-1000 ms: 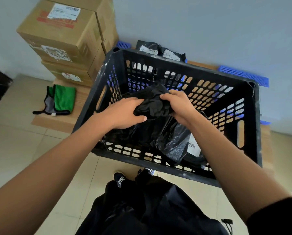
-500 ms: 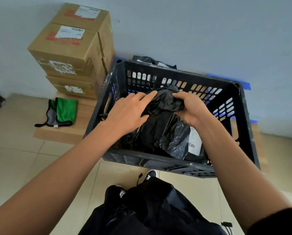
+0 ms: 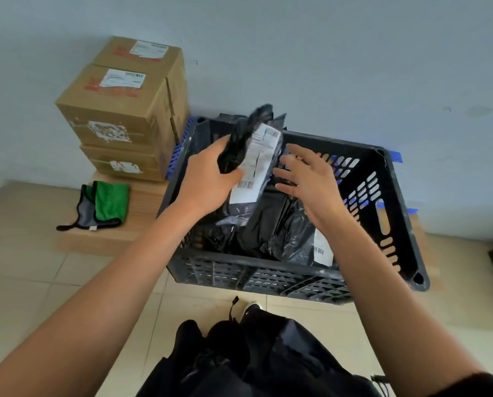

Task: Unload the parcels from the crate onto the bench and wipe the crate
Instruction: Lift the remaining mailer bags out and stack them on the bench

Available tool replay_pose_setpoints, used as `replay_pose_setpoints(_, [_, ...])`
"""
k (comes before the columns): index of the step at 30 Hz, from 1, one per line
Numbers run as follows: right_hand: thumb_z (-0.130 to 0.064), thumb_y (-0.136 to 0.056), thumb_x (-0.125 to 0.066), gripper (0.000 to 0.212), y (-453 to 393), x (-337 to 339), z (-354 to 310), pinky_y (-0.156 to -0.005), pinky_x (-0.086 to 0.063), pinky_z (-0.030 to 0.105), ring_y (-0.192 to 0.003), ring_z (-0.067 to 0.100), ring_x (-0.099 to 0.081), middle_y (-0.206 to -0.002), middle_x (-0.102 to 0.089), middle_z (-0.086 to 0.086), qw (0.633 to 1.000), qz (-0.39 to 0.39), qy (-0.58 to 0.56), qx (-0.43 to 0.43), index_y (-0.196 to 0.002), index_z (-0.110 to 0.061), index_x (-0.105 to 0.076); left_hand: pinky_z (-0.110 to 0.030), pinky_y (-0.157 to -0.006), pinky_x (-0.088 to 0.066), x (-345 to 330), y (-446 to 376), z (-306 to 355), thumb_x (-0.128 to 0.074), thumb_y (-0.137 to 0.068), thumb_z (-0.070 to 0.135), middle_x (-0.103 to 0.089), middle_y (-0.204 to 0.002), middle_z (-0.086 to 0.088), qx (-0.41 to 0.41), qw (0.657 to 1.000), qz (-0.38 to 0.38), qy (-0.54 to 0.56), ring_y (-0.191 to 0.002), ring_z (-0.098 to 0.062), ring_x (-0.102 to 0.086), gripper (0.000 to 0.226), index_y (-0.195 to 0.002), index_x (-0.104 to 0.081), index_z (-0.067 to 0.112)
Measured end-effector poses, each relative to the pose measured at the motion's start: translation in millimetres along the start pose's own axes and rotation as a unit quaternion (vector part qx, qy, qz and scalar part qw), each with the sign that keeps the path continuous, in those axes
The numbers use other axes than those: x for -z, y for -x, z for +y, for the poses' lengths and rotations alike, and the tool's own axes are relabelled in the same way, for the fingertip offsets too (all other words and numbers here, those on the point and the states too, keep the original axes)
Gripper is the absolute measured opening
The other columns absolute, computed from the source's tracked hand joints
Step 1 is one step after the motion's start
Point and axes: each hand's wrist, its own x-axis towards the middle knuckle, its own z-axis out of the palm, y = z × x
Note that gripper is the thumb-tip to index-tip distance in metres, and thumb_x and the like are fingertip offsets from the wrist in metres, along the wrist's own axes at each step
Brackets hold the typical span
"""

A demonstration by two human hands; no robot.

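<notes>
A black plastic crate (image 3: 394,202) with slotted walls sits on a low wooden bench (image 3: 142,207) against a pale wall, its open top facing up. Above its left half, a black poly-bag parcel (image 3: 254,156) is held upright and tilted, its white shipping label with barcode facing the camera; its crumpled upper end rises past the crate's far rim. Inside the crate lie more black plastic parcels (image 3: 271,227), crumpled and overlapping, filling the floor from the left wall toward the middle. One of them, at the near right, shows a white label with a barcode (image 3: 321,249) resting against the near wall.
</notes>
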Motion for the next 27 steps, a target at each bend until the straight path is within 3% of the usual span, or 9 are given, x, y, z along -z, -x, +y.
replay_pose_setpoints(3, [-0.022,-0.099,-0.062,0.036,5.7,-7.6,3.8,-0.092,-0.057,0.028,-0.11,-0.003,-0.066,-0.116,-0.07,-0.027,0.99,-0.015,0.119,0.069,-0.133,-0.034,-0.06,-0.013,-0.089,-0.048,3.3,-3.0,2.6,-0.077,-0.088,0.018,-0.07,-0.115,0.026,0.061,0.992,0.004,0.106,-0.106,0.011,-0.063,0.043,-0.128,-0.066,0.032])
replay_pose_setpoints(6, [-0.023,-0.098,-0.064,0.044,6.3,-15.5,6.7,-0.084,-0.057,0.019,-0.104,-0.006,-0.067,-0.115,-0.068,-0.029,0.986,-0.023,0.137,0.091,-0.139,-0.036,-0.056,-0.016,-0.086,-0.053,4.9,-4.0,4.2,-0.076,-0.09,0.015,-0.073,-0.113,0.023,0.101,0.976,0.005,0.194,-0.104,0.006,-0.067,0.037,-0.122,-0.068,0.033])
replay_pose_setpoints(9, [-0.025,-0.097,-0.065,0.053,4.8,-19.2,6.0,-0.079,-0.047,0.002,-0.107,-0.021,-0.056,-0.12,-0.059,-0.033,0.982,-0.027,0.154,0.103,-0.146,-0.039,-0.05,-0.02,-0.085,-0.057,6.4,-5.4,3.3,-0.075,-0.091,0.012,-0.075,-0.113,0.017,0.124,0.964,0.003,0.235,-0.104,-0.001,-0.07,0.034,-0.12,-0.07,0.029])
replay_pose_setpoints(12, [-0.026,-0.098,-0.064,0.052,1.5,-18.5,3.4,-0.083,-0.053,0.01,-0.113,-0.012,-0.059,-0.125,-0.061,-0.03,0.984,-0.034,0.146,0.092,-0.145,-0.045,-0.049,-0.016,-0.076,-0.058,7.0,-8.5,2.3,-0.074,-0.091,0.009,-0.077,-0.108,0.016,0.153,0.948,0.001,0.28,-0.099,-0.004,-0.073,0.029,-0.112,-0.071,0.028])
replay_pose_setpoints(15, [-0.027,-0.1,-0.06,0.045,-5.3,-13.7,1.9,-0.076,-0.059,0.017,-0.103,-0.005,-0.066,-0.115,-0.064,-0.035,0.986,-0.027,0.133,0.092,-0.142,-0.043,-0.054,-0.016,-0.072,-0.057,5.6,-14.0,2.4,-0.073,-0.092,0.007,-0.078,-0.105,0.013,0.176,0.935,-0.004,0.306,-0.097,-0.007,-0.074,0.026,-0.11,-0.072,0.026])
replay_pose_setpoints(18, [-0.02,-0.101,-0.059,0.045,-14.8,-6.4,4.4,-0.079,-0.064,0.036,-0.102,0.005,-0.07,-0.121,-0.067,-0.021,0.988,-0.03,0.125,0.086,-0.14,-0.041,-0.056,-0.017,-0.074,-0.058,1.2,-22.0,3.3,-0.073,-0.092,0.01,-0.078,-0.107,0.011,0.177,0.936,-0.006,0.303,-0.098,-0.008,-0.074,0.025,-0.111,-0.072,0.026])
replay_pose_setpoints(21, [-0.014,-0.1,-0.06,0.046,-25.0,2.0,4.8,-0.08,-0.063,0.033,-0.103,0.006,-0.07,-0.123,-0.069,-0.014,0.992,-0.015,0.091,0.088,-0.138,-0.04,-0.06,-0.022,-0.086,-0.059,-7.9,-32.7,6.1,-0.075,-0.092,0.016,-0.075,-0.112,0.019,0.151,0.96,0.001,0.236,-0.103,0.0,-0.07,0.031,-0.119,-0.069,0.029])
replay_pose_setpoints(25, [-0.013,-0.1,-0.06,0.046,-42.4,14.8,1.2,-0.084,-0.062,0.033,-0.108,0.01,-0.07,-0.127,-0.069,-0.01,0.994,0.021,0.059,0.086,-0.139,-0.038,-0.06,-0.042,-0.11,-0.049,-19.7,-47.8,11.0,-0.075,-0.092,0.027,-0.063,-0.139,0.01,0.135,0.975,0.018,0.178,-0.129,-0.006,-0.057,0.076,-0.154,-0.033,0.041])
replay_pose_setpoints(27, [-0.014,-0.101,-0.06,0.046,-53.0,22.0,-1.5,-0.089,-0.061,0.035,-0.115,0.012,-0.067,-0.132,-0.066,-0.008,0.995,0.029,0.048,0.083,-0.139,-0.038,-0.058,-0.044,-0.116,-0.042,-24.1,-54.4,15.4,-0.073,-0.094,0.028,-0.054,-0.15,0.007,0.095,0.987,0.005,0.126,-0.139,-0.007,-0.049,0.087,-0.159,-0.017,0.047])
